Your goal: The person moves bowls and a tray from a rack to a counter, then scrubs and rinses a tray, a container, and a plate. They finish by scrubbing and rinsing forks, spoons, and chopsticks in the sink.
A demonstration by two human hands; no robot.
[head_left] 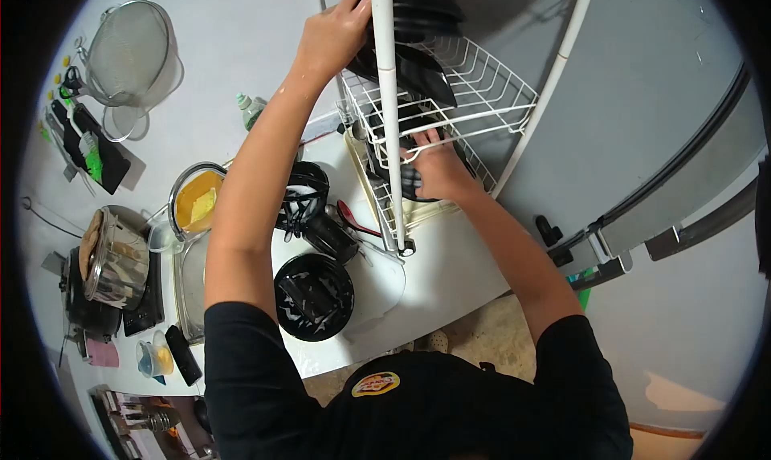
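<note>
My left hand [341,30] is raised to the upper level of a white wire dish rack [490,83]. Its fingers are bent at a stack of black bowls [418,10], partly hidden behind the white post [385,83]; what they grip is not visible. A black dish [426,75] leans below the stack. My right hand [440,169] reaches into the lower level, fingers and thumb spread around a black dish [389,167] there. The rack's wires cover part of it.
On the white counter [450,259] stand a black basin [313,298] with a soapy dark piece inside, a black cup [329,237] and a red spoon [353,217]. A yellow tub [197,201], a steel pot [119,259] and a sink [191,287] are left. A grey fridge [634,83] borders the right.
</note>
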